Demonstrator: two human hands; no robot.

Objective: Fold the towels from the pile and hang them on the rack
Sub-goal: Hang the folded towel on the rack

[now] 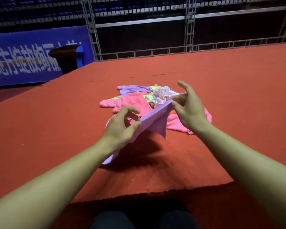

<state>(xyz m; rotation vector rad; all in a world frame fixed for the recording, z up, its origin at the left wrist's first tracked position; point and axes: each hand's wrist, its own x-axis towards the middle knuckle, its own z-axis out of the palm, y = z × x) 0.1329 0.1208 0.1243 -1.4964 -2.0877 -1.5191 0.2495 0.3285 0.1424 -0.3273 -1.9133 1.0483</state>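
Now the left hand (120, 128) and right hand (187, 109) each pinch a top corner of the lilac towel (153, 120), lifted off the red worktop (56, 113) to hang flat for folding, just in front of the pile (139, 100); no rack visible.

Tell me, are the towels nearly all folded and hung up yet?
Not nearly. No folded or hung towel shows, and no rack is in view. In hand: the left hand and right hand pinch one purple towel above the red table. Left: the pile of pink, purple and yellow towels waits behind it.
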